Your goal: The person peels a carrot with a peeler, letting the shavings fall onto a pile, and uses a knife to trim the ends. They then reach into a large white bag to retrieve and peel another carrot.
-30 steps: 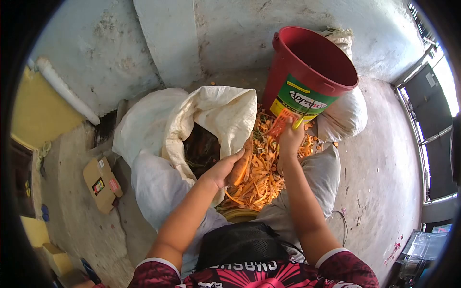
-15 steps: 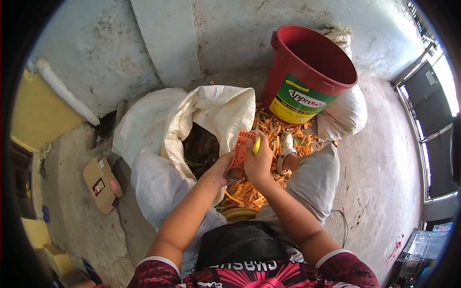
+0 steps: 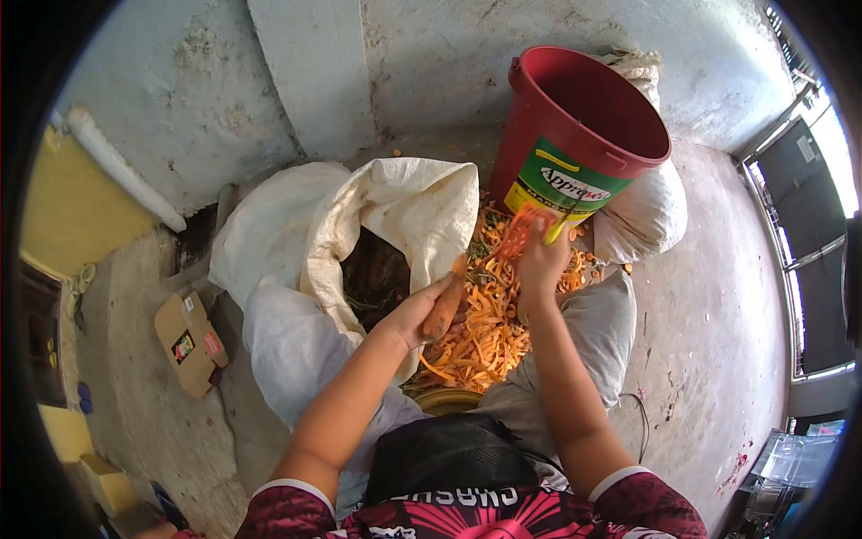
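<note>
My left hand [image 3: 418, 314] is wrapped round an unevenly coloured carrot [image 3: 445, 307], held tip up beside the mouth of a white woven sack [image 3: 431, 202]. Dark contents with bits of green show inside that sack. Out to the right, my right hand [image 3: 544, 256] grips an orange perforated plastic piece [image 3: 521, 235], blurred by motion, together with a yellow-handled tool [image 3: 556, 231] whose thin dark end points up. Below both hands spreads a heap of orange carrot peelings [image 3: 485, 346] with cut ends among them.
A tall red bucket [image 3: 521, 126] with a green and yellow label stands behind the heap. Another filled white sack [image 3: 642, 216] leans by it. At the lower middle shows a yellowish rim [image 3: 446, 400]. A cardboard piece [image 3: 190, 346] lies on the left floor.
My right hand has swung away to the right and up, taking the orange piece and yellow-handled tool off the carrot. The carrot in my left hand is now uncovered.
</note>
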